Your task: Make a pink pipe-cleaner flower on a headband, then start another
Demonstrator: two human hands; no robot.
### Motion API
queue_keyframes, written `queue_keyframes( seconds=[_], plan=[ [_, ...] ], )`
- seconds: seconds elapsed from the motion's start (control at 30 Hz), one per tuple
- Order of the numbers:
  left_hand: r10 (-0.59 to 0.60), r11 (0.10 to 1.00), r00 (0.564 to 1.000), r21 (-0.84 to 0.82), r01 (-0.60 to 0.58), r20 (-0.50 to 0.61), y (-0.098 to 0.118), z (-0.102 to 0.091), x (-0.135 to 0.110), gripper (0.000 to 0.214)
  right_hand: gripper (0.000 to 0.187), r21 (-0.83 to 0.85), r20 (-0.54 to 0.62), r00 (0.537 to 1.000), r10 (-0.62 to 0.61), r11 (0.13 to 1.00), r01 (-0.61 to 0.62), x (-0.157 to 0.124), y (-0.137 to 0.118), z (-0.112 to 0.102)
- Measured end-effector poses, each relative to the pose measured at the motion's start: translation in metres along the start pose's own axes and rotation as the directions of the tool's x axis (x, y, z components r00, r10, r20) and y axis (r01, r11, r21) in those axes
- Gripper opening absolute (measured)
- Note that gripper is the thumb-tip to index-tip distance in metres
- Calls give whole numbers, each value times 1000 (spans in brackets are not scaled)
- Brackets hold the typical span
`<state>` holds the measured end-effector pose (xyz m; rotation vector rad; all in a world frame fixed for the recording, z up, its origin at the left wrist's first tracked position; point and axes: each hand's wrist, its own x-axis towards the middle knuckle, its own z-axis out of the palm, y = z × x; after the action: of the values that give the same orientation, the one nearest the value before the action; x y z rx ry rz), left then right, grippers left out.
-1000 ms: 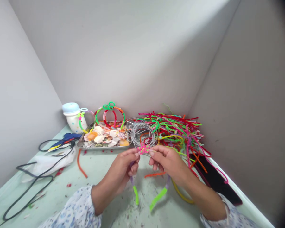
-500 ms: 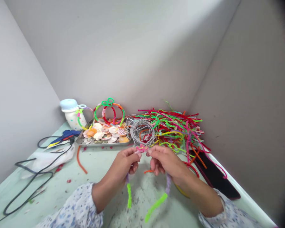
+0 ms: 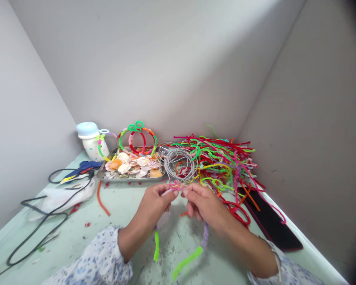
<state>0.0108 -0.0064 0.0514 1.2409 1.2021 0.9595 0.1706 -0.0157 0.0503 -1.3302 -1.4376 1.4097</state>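
Black cable point(image 3: 65, 214) looping over counter point(image 3: 86, 249) far left, white bottle point(image 3: 93, 147) w/ blue lid point(image 3: 87, 128) farther back. Next, metal tray point(image 3: 130, 180) of shells point(image 3: 124, 168). Left hand point(image 3: 154, 201) nearly closed, thumb and finger pinching pink flower piece point(image 3: 176, 185), green-tipped end point(image 3: 156, 245) dangling below. Piece sits between both hands, bit blurry. Right hand point(image 3: 206, 202) same deal, pinching other side, another green-tipped end point(image 3: 188, 261) hanging underneath. Far right: messy pile of fuzzy sticks point(image 3: 222, 158), dark slab point(image 3: 273, 221).

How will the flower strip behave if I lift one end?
The strip probably flexes yet keeps bends: one green end juts sideways. It's likely light: left hand and right hand only pinch it. Being fuzzy, it should slip little.
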Motion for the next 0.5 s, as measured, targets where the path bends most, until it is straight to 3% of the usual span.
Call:
queue_keyframes(
  seconds=[0.3, 0.5],
  plan=[
    [140, 990, 989, 8, -139, -47, 11, 0, -7, 17, 27, -251, -69, 958, -278, 934, 253, -10, -1, 1],
    [181, 984, 982, 6, -181, -56, 16, 2, -12, 14, 26, -302, -63, 938, -341, 902, 308, -14, -6, 1]
  ],
)
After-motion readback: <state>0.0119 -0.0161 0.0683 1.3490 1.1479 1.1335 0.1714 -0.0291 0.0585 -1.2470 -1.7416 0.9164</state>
